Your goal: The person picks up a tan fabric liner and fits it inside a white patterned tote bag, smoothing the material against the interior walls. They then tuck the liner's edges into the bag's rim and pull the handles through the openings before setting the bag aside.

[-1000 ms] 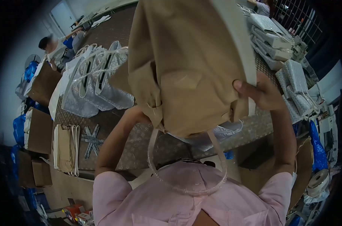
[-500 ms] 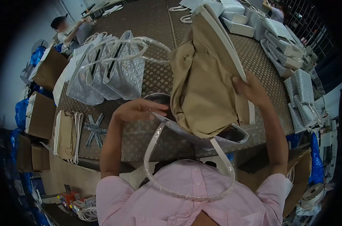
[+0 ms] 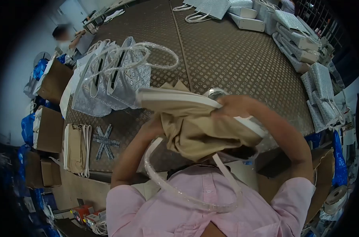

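A tan cloth lining (image 3: 199, 130) with a stiff white edge bunches over a bag just in front of my chest. The bag's clear, glittery handle (image 3: 167, 187) loops down over the pink shirt. My right hand (image 3: 236, 106) is closed on the lining near its white edge, with fingers blurred. My left hand (image 3: 153, 127) reaches in at the lining's left side, its fingers hidden by the cloth. Silver patterned bags (image 3: 130, 79) with clear handles stand to the left on the brown table (image 3: 227, 55).
Folded tan linings (image 3: 74, 150) and crossed patterned strips (image 3: 106, 142) lie at the table's left front. Silver bags (image 3: 319, 83) are stacked along the right edge. Cardboard boxes (image 3: 51, 128) stand at the left. Another person (image 3: 68, 41) works at the far left.
The lining's white edge has swung down from upright to nearly level, pointing left. My left hand has moved right and into the cloth. My right hand has shifted left with the edge.
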A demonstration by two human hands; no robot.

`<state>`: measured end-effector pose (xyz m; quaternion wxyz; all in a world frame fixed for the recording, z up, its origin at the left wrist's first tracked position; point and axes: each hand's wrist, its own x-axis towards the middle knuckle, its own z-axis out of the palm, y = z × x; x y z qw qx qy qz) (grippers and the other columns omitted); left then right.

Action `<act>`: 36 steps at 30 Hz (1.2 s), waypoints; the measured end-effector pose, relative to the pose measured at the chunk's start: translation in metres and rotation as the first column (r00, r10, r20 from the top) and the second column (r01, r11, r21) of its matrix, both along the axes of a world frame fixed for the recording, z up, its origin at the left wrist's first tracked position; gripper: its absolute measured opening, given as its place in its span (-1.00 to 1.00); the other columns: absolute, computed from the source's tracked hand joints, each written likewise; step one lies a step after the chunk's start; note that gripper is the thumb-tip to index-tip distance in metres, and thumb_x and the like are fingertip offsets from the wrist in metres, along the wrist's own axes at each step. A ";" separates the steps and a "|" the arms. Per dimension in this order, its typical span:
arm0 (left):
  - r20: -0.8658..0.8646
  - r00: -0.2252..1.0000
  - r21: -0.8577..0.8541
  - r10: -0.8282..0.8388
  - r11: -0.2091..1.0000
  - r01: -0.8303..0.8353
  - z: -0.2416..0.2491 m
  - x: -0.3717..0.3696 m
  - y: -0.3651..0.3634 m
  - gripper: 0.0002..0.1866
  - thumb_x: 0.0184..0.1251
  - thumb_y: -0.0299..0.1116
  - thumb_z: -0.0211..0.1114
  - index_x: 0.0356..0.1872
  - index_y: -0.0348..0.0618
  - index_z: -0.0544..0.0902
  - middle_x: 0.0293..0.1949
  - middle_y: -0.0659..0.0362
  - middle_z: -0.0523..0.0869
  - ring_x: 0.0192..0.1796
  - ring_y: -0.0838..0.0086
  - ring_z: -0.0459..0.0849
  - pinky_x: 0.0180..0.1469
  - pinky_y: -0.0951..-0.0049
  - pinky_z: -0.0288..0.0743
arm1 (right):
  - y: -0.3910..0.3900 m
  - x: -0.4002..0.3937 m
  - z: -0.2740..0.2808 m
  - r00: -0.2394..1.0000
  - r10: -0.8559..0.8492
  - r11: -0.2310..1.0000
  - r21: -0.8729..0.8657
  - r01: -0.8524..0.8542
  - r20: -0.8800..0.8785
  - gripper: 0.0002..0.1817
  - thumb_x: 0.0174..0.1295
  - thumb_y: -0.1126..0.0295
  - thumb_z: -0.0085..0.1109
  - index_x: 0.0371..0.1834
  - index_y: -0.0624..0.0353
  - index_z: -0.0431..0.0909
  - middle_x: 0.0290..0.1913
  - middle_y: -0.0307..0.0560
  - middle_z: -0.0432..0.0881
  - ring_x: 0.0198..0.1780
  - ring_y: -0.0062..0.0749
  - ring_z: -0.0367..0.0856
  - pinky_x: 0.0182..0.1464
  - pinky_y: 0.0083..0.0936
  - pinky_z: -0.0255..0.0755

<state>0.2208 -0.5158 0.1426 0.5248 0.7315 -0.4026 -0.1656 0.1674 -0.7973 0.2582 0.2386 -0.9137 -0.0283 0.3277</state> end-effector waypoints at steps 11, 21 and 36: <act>0.185 0.974 0.032 0.131 0.990 -0.139 0.048 -0.044 -0.029 -0.76 0.21 -0.33 0.28 -0.18 -0.18 0.49 -0.37 0.05 0.62 -0.31 0.06 0.63 -0.21 0.28 0.52 | -0.008 -0.004 -0.034 0.940 0.003 1.000 0.027 -0.013 0.340 -0.67 0.28 0.30 0.06 -0.01 0.31 0.50 -0.18 0.27 0.62 -0.03 0.10 0.59 0.02 -0.13 0.42; 0.051 0.857 0.880 -0.513 0.429 0.204 0.025 -0.003 -0.090 -0.58 0.26 -0.10 0.16 -0.05 -0.25 0.61 -0.11 -0.11 0.69 -0.11 0.04 0.68 -0.03 0.15 0.53 | 0.044 -0.035 -0.043 0.962 0.046 0.999 -0.017 -0.043 0.268 -0.76 0.23 0.39 0.04 -0.21 0.40 0.47 -0.33 0.36 0.62 -0.18 0.22 0.62 -0.14 -0.07 0.49; 0.490 0.870 0.342 0.045 0.909 -0.240 0.030 -0.052 -0.008 -0.68 0.39 -0.12 0.08 -0.34 -0.15 0.63 -0.34 0.08 0.69 -0.21 0.14 0.62 -0.01 0.20 0.36 | 0.016 -0.031 -0.041 0.967 0.183 0.974 0.100 -0.203 0.176 -0.64 0.15 0.35 0.11 -0.01 0.27 0.52 -0.21 0.20 0.64 -0.13 0.06 0.61 -0.04 -0.17 0.42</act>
